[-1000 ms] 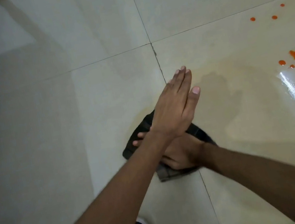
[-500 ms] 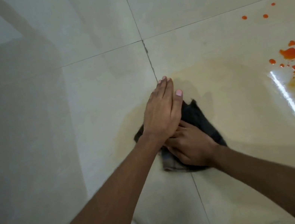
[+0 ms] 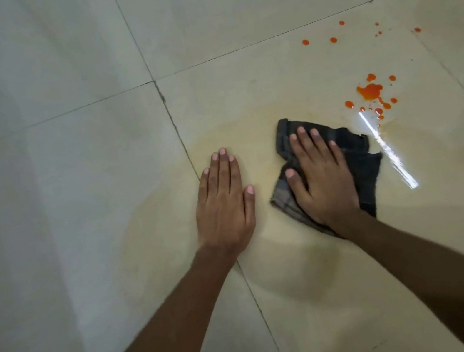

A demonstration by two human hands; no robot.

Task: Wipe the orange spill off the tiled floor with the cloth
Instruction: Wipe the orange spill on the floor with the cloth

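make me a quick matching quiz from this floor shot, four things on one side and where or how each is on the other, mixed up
Column one:
1. left hand
2. right hand
3. cloth
4. orange spill

Column two:
a. pressed flat on the cloth
b. spread flat on the bare tiled floor
c. dark and crumpled under a palm
d. drops lying just beyond the cloth

Pairs: 1-b, 2-a, 3-c, 4-d
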